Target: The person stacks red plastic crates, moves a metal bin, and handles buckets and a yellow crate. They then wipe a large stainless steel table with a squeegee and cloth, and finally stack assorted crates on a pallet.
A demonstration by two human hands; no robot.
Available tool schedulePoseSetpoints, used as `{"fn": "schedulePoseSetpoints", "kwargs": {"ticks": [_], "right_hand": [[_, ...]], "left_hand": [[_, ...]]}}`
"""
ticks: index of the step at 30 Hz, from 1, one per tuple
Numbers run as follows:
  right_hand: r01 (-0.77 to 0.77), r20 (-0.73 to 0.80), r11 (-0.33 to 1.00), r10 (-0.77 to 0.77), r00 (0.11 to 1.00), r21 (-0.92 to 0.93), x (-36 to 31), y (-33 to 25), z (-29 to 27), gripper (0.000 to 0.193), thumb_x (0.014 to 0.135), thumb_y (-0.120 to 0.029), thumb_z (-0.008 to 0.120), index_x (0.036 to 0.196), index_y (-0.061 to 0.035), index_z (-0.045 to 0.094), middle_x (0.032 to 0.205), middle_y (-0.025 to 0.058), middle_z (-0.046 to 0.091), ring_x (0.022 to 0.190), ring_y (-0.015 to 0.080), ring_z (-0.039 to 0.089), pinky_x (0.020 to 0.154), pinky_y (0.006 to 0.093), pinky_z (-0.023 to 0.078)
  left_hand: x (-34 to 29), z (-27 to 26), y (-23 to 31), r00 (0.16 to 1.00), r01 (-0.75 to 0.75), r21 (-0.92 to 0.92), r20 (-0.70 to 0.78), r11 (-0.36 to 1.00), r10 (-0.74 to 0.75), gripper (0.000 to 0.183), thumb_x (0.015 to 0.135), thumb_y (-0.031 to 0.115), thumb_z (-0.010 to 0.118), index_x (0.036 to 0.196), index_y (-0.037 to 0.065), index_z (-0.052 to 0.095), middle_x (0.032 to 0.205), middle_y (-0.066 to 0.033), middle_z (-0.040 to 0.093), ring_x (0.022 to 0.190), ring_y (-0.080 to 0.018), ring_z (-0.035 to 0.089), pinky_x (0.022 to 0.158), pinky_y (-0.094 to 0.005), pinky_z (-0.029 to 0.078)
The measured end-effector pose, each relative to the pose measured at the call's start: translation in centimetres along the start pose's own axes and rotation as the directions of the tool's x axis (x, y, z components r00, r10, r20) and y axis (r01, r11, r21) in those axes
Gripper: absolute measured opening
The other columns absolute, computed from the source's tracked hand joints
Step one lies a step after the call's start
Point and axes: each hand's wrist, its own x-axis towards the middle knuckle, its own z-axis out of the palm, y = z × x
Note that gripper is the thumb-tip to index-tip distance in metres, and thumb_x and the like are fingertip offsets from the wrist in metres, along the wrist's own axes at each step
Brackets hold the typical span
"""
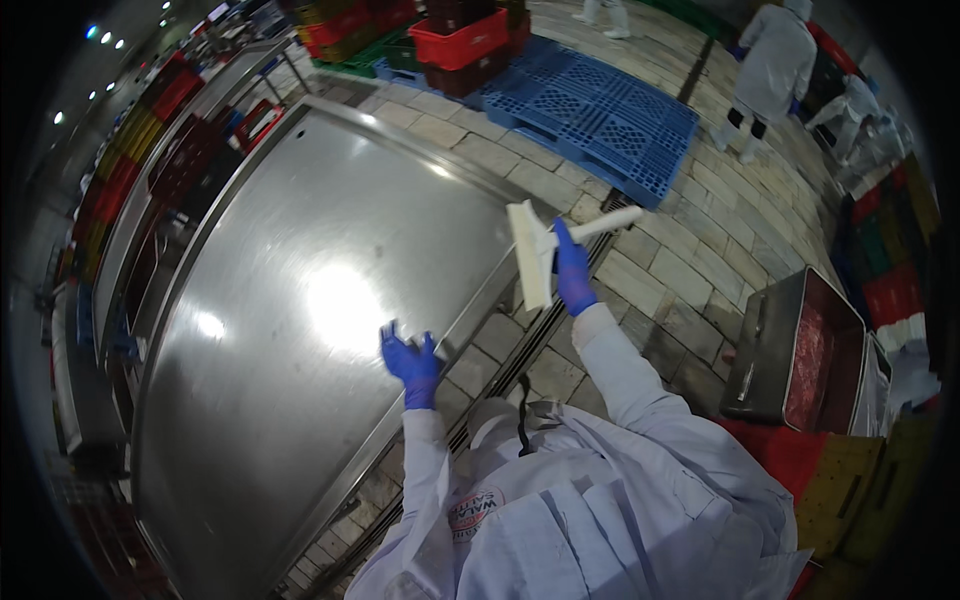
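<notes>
In my blue-gloved right hand is a white squeegee, gripped by its handle close to the head. Its wide blade hangs beside the near right edge of a stainless steel table, and the handle points away to the right. My left hand, also gloved in blue, hovers by the table's near edge with fingers spread and nothing in them. Whether it touches the metal I cannot tell. A bright light reflection lies on the table top just past that hand.
Blue plastic pallets lie on the tiled floor beyond the table, with stacked red crates beside them. To my right a steel bin holds red ground meat. A person in white stands at the far right.
</notes>
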Motion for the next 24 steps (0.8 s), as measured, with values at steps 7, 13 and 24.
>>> {"fn": "schedulePoseSetpoints", "kwargs": {"ticks": [7, 13, 24], "right_hand": [[-0.080, 0.292, 0.988, 0.117, 0.949, -0.133, 6.2, -5.1, 4.8, 0.038, 0.079, -0.038, 0.069, 0.090, -0.0013, 0.064, 0.076, 0.0025, 0.061, 0.062, 0.0103, 0.056, 0.059, 0.0246, 0.046], [-0.220, 0.680, 0.967, 0.248, 0.690, -0.129, 14.0, -3.1, 11.0, 0.037, 0.083, -0.033, 0.066, 0.104, -0.0037, 0.060, 0.090, 0.0041, 0.061, 0.078, 0.0084, 0.057, 0.069, 0.0227, 0.046], [0.956, 0.928, 0.165, 0.246, -0.279, 0.243, 19.9, -7.0, 7.9, 0.045, 0.089, -0.039, 0.044, 0.068, -0.0067, 0.066, 0.065, 0.0077, 0.060, 0.078, 0.0240, 0.058, 0.109, 0.0491, 0.019]], "left_hand": [[1.2, 11.4, 16.4, 0.899, -0.268, 0.425, 0.432, 0.865, 0.066, 0.063, 0.073, 0.043, 0.066, 0.120, 0.005, 0.049, 0.106, -0.0141, 0.052, 0.095, -0.0298, 0.049, 0.081, -0.0424, 0.037], [3.0, 15.7, 22.0, 0.964, -0.171, 0.507, 0.263, 0.845, 0.037, 0.053, 0.067, 0.044, 0.071, 0.103, 0.009, 0.053, 0.092, -0.0093, 0.054, 0.087, -0.0273, 0.052, 0.077, -0.0420, 0.037], [6.6, 25.9, 29.5, 0.963, 0.258, 0.333, -0.011, 0.907, -0.270, 0.061, 0.060, 0.033, 0.074, 0.111, 0.007, 0.053, 0.113, -0.0108, 0.054, 0.105, -0.0289, 0.049, 0.093, -0.0415, 0.032]]}}
